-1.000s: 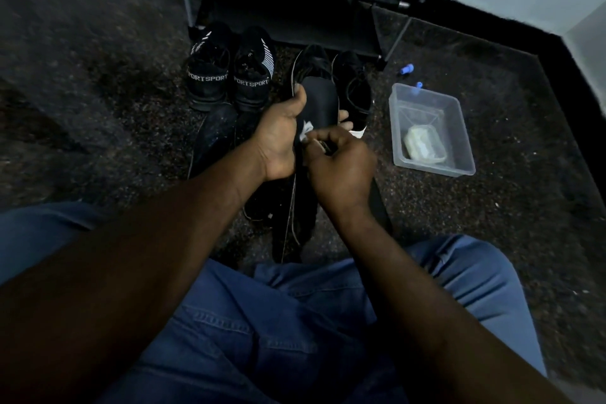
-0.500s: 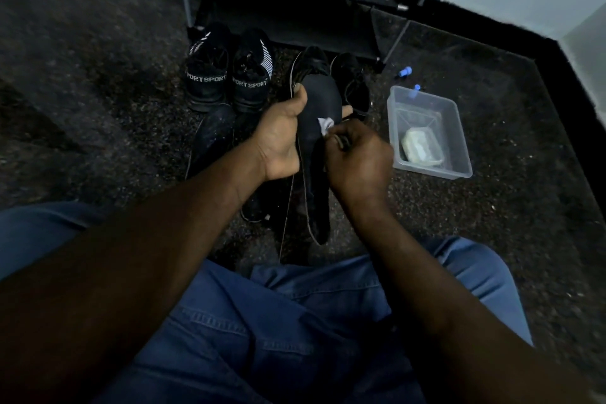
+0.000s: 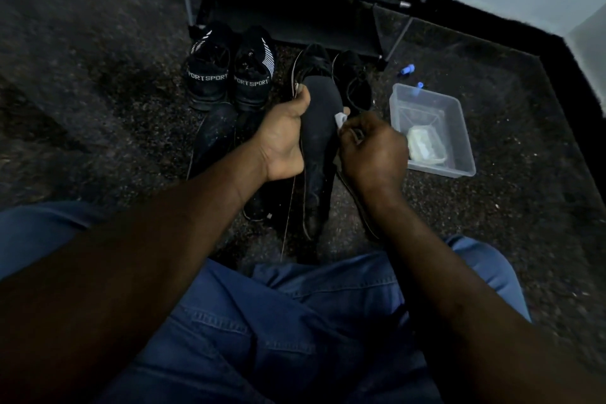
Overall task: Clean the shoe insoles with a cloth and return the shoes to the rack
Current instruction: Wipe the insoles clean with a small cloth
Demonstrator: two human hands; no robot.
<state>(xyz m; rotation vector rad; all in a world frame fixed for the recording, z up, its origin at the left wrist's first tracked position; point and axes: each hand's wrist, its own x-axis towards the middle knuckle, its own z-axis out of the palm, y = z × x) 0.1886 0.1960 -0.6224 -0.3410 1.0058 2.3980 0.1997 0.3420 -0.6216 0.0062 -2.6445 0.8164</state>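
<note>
Now | left hand (image 3: 282,141), thumb extended, grip holding insole (image 3: 319,138) | right hand (image 3: 373,154) grip pinching cloth (image 3: 339,118) on insole

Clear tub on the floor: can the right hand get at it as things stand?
Probably yes. The clear tub sits open-topped on the floor right beside the right hand, with nothing between them. But its fingers are pinching the white cloth, so it would have to carry or drop that first.

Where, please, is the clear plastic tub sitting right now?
In the head view, the clear rectangular plastic tub sits on the dark speckled floor at the right, just beyond the right hand and in front of the black shoe rack.
</note>
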